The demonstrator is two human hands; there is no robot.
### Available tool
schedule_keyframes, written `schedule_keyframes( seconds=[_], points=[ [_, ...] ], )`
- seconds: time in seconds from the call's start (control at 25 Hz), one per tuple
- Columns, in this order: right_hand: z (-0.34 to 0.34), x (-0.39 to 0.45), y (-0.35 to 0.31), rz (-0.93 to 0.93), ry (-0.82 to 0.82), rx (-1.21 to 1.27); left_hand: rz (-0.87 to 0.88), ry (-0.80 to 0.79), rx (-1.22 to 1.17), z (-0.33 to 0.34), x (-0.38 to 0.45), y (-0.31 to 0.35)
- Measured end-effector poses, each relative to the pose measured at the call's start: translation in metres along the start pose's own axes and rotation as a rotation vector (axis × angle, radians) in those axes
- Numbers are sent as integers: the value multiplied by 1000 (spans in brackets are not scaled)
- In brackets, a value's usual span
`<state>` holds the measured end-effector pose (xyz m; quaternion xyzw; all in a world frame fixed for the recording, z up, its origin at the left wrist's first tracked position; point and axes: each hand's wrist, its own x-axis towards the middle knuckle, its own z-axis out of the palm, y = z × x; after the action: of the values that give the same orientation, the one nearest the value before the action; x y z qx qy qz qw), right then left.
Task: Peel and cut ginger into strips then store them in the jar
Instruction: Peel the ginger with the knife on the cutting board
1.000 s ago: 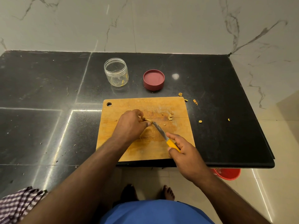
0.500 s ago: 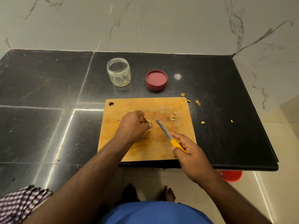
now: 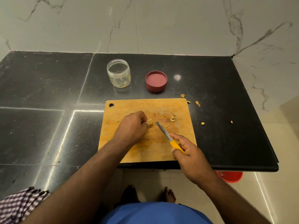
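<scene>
Ginger held and knife gripped over the cutting board.

The left hand (image 3: pixel 131 127) pinches the ginger (image 3: pixel 150 121) at mid-board; the right hand (image 3: pixel 188 152) curls round the knife (image 3: pixel 168 137), whose tip lies just beside the ginger, on the cutting board (image 3: pixel 178 152). Peel scraps (image 3: pixel 172 118) lie toward the board's far right. Beyond the board on the table (image 3: pixel 48 88) stand the open jar (image 3: pixel 119 73) and its lid (image 3: pixel 156 81).

Black speckled countertop (image 3: pixel 48 88) is bearing a tan wooden cutting board (image 3: pixel 129 107), a clear jar (image 3: pixel 119 72) and a dusky red lid (image 3: pixel 156 80). Knife (image 3: pixel 168 137) is showing a yellow handle; the ginger (image 3: pixel 150 122) is appearing pale yellow, possibly peeled. White grey-veined marble wall (image 3: pixel 145 25); purple-checked cloth (image 3: pixel 19 206).
</scene>
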<state>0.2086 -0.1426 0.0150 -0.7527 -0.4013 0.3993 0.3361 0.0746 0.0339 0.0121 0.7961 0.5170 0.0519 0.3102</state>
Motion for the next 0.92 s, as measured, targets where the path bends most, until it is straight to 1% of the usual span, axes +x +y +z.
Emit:
schedule_keyframes(
  seconds=[0.08,0.28,0.44,0.52,0.64,0.72,0.92],
  points=[
    [-1,0,-1,1,0,-1,-42,-18,-80,-1,-1,-2],
    [0,-1,-7,1,-31,-12,-80,-33,-175,-7,4,-3],
    [0,-2,-9,5,-44,-38,-130,-102,-333,-11,8,-6],
    [0,-1,-9,4,-45,-34,-128,-104,-344,-11,10,-7],
    [1,-2,-9,3,-52,-45,-119,-30,-323,-8,12,-4],
    [1,-3,-9,0,-47,-56,-108,-13,-308,-6,13,-2],
    [-1,-4,-9,-20,-36,-62,-118,-78,-334,-4,14,-7]
  ],
)
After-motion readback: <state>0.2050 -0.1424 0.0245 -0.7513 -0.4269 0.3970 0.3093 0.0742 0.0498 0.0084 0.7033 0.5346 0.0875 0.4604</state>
